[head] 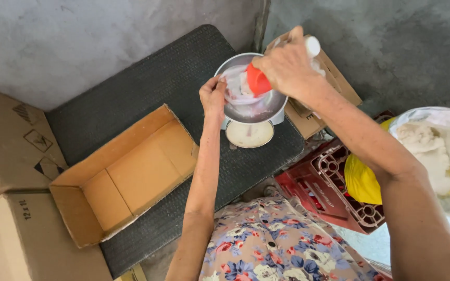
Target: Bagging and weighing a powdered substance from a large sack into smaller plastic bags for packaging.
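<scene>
Two hands meet over a round steel bowl (260, 106): the right hand (286, 66) grips a red plastic scoop (258, 80), the left hand (213, 95) pinches a clear plastic bag (237, 84), fingers pressed together.

Both bare arms reach forward and away from the body. The left arm runs nearly straight up the middle, elbow low, wrist slightly bent; the left hand (213, 96) is curled, fingers pinched together with the knuckles up. The right arm comes in from the lower right on a long slant; the right hand (286, 66) is closed in a grip, back of the hand upward.
</scene>
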